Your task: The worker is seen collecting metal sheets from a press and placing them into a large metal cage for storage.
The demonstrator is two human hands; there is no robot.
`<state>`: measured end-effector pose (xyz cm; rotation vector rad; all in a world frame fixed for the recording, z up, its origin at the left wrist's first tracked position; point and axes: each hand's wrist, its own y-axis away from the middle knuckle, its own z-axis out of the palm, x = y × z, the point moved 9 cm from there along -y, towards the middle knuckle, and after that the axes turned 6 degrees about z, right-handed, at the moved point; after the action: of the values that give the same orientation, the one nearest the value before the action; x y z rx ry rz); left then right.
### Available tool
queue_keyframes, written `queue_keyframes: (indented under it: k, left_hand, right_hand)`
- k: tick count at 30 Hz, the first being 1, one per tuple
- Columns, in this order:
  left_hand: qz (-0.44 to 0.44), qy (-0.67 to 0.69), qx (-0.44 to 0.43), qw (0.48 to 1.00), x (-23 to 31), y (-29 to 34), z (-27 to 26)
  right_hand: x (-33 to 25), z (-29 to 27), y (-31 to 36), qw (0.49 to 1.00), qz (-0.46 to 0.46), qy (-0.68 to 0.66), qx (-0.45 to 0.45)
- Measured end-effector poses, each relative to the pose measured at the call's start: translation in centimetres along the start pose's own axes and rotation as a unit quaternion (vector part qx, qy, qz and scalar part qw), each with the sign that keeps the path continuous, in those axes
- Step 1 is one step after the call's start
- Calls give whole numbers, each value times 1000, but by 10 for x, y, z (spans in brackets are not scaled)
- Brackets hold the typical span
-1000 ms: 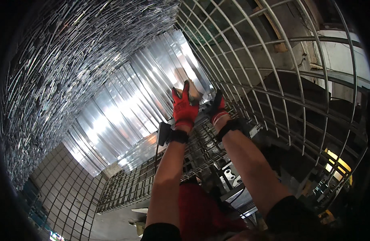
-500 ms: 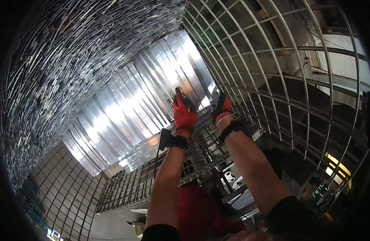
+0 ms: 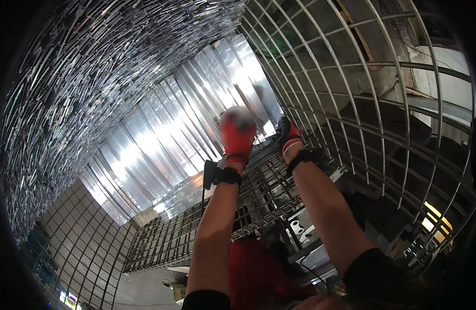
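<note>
Shiny flat metal strips (image 3: 168, 132) stand packed side by side in a long row inside a wire cage. My left hand (image 3: 238, 135), in a red glove with dark fingertips, is over the near side of the row towards its right end. Its fingers are smeared, so I cannot tell whether they grip a strip. My right hand (image 3: 288, 135), gloved alike, is at the near right corner of the row, beside the wire side. Its dark fingers are curled in, and what they hold, if anything, is hidden.
A dense stack of thin metal pieces, edges outward, (image 3: 93, 77) rises along the left. Wire mesh (image 3: 346, 98) walls the right side, and a folded-down mesh panel (image 3: 171, 240) lies at the near edge. A yellow-framed object (image 3: 438, 222) is beyond the mesh at right.
The view has shifted slightly. My left hand has moved a little up over the strips and its fingers are blurred now. My right hand stays near the corner.
</note>
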<state>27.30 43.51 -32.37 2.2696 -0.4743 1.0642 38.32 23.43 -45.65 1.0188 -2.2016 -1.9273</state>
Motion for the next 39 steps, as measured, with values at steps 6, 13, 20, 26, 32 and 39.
queue_keyframes:
  k: [6,13,20,26,32,39]
  left_hand:
    - [68,82,-18,994,47,-5,49]
    - [64,37,104,992,19,-11,4]
    - [71,111,-20,991,36,-13,41]
    - [96,36,52,993,27,-5,12]
    - [100,-7,10,995,75,0,45]
    - [177,-219,-10,959,60,1,23]
  right_hand:
    - [-16,-90,-78,966,-229,-114,-45]
    - [-33,-11,15,957,-95,-264,72]
    - [-74,-39,26,961,-145,-230,-41]
    - [-51,-21,68,973,-205,-64,87]
    - [-41,-43,23,970,-226,43,80]
    - [-38,-5,56,979,-36,-196,-39]
